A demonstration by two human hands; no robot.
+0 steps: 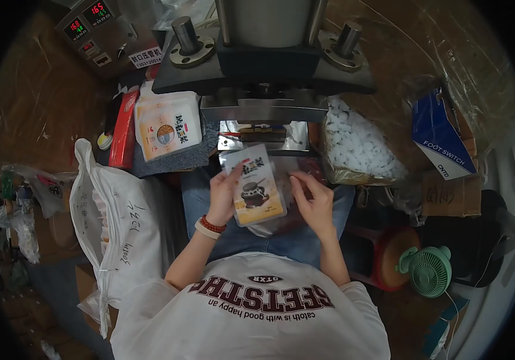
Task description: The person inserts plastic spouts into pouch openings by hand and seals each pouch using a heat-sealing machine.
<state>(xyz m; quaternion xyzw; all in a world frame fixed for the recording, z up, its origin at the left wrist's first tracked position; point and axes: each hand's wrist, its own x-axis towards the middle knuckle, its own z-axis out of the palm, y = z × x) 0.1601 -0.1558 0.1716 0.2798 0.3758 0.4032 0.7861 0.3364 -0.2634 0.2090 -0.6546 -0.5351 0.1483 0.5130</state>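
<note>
My left hand (224, 195) is closed on the left edge of a printed pouch (254, 189), which is white and yellow with a picture of a dark pot. The pouch is held tilted slightly over my lap, below the press jaws. Just to the right of it is my right hand (314, 203), its thumb and fingertips drawn together; what they pinch, if anything, is too small to tell. A stack of similar pouches (168, 123) lies on a grey cloth (179, 161) to the left. Behind the pouch a clear plastic sheet or bag (293, 219) partly covers my lap.
Ahead stands a heat press machine (263, 63) with a metal jaw and a lit control box (92, 36). A tray of small white plastic parts (359, 144) sits at right, near a blue box (443, 135) and green fan (430, 271). A white sack (131, 222) stands left.
</note>
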